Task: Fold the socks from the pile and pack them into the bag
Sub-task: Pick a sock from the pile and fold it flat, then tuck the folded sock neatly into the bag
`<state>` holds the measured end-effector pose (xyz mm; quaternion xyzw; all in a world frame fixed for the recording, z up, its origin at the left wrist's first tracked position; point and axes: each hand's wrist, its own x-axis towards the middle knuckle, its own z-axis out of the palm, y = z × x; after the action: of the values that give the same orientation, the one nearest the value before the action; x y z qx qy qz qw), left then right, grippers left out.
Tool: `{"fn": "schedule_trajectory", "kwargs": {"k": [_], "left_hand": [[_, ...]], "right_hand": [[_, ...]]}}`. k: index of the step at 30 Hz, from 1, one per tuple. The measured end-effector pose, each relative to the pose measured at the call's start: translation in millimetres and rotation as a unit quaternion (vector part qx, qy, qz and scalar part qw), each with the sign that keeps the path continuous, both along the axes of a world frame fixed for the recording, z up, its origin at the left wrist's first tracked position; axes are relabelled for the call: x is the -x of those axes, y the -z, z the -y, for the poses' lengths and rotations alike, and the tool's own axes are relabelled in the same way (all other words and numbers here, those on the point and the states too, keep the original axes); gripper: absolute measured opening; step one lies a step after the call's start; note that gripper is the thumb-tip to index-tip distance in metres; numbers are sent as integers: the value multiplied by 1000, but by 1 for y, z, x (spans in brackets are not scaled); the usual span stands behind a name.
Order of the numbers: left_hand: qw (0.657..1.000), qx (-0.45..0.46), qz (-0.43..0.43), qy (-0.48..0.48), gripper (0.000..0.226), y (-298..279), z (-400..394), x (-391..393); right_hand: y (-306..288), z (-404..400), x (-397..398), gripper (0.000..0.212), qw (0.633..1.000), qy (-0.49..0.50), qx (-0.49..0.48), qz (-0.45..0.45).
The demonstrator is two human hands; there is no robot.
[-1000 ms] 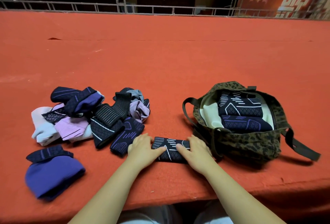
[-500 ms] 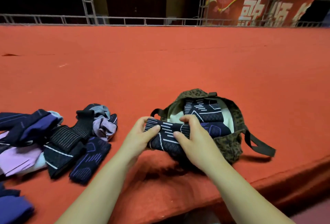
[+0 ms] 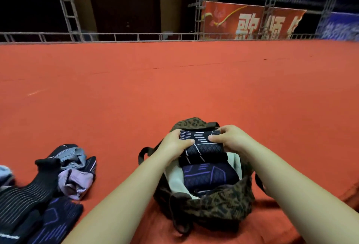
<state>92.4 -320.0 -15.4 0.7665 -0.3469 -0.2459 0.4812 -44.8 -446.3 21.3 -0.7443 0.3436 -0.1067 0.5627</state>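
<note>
Holding a folded dark sock (image 3: 200,143) over the open mouth of a leopard-print bag (image 3: 219,205), a person works at the lower centre of the frame, on a wide orange-red cloth surface (image 3: 174,88). The left hand (image 3: 173,143) pinches the sock's left end, thumb lying on top and fingers curled under it; the right hand (image 3: 231,138) pinches the right end the same way, thumb on top pointing left, fingers wrapped over the far edge. The sock spans the gap between the two thumbs, its white dashes and lines facing up, at the far side of the bag's opening.

Below it inside the bag sits another folded dark sock with purple lines (image 3: 207,175), against a pale lining (image 3: 172,181). Whether the held sock already rests on anything beneath cannot be told.

Likely risks, judged from this pose: if either pinch loosens before the sock is seated, the fold could spring open. The bag's soft near wall sags, so pressing down could collapse the opening or tip the bag. The sock could also catch on the far rim and land half outside.

At the lower left of the frame lies the pile of unfolded socks (image 3: 48,189), striped black, lilac and navy, well apart from the bag
</note>
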Motion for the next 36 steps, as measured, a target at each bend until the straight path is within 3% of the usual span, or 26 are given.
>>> {"fn": "schedule_trajectory", "kwargs": {"k": [2, 4, 9, 13, 16, 18, 22, 25, 27, 29, 31, 33, 36], "left_hand": [[995, -64, 77, 10, 59, 0, 10, -7], [993, -62, 98, 10, 77, -1, 14, -10], [999, 30, 41, -12, 79, -3, 28, -22], [996, 58, 45, -47, 71, -9, 41, -30], [994, 63, 54, -67, 60, -13, 46, -34], [994, 38, 88, -49, 57, -14, 49, -33], [992, 16, 123, -6, 52, -16, 56, -27], [990, 2, 140, 12, 58, -16, 60, -29], [989, -13, 148, 15, 63, -15, 60, -35], [993, 0, 117, 0, 64, -14, 58, -39], [996, 38, 78, -19, 61, -13, 56, -40], [995, 64, 80, -13, 58, -15, 53, -37], [990, 91, 103, -4, 59, -21, 49, -37]], "right_hand": [[7, 7, -5, 2, 999, -11, 28, -26], [12, 12, -8, 2, 999, -5, 44, -12], [18, 20, -31, 6, 985, 99, -16, 138], [17, 27, -57, 7, 973, 134, 95, 164], [22, 37, -68, 7, 961, 99, 247, 76], [25, 44, -72, 24, 936, 79, 344, -6], [21, 51, -74, 43, 919, 78, 377, -84], [17, 42, -64, 41, 883, 80, 457, -73], [13, 30, -56, 28, 850, 10, 526, -9], [14, 21, -53, 30, 837, -141, 529, -6], [19, 18, -53, 49, 844, -259, 455, -115], [29, 24, -56, 63, 844, -289, 409, -193], [37, 31, -71, 64, 849, -270, 394, -227]]}}
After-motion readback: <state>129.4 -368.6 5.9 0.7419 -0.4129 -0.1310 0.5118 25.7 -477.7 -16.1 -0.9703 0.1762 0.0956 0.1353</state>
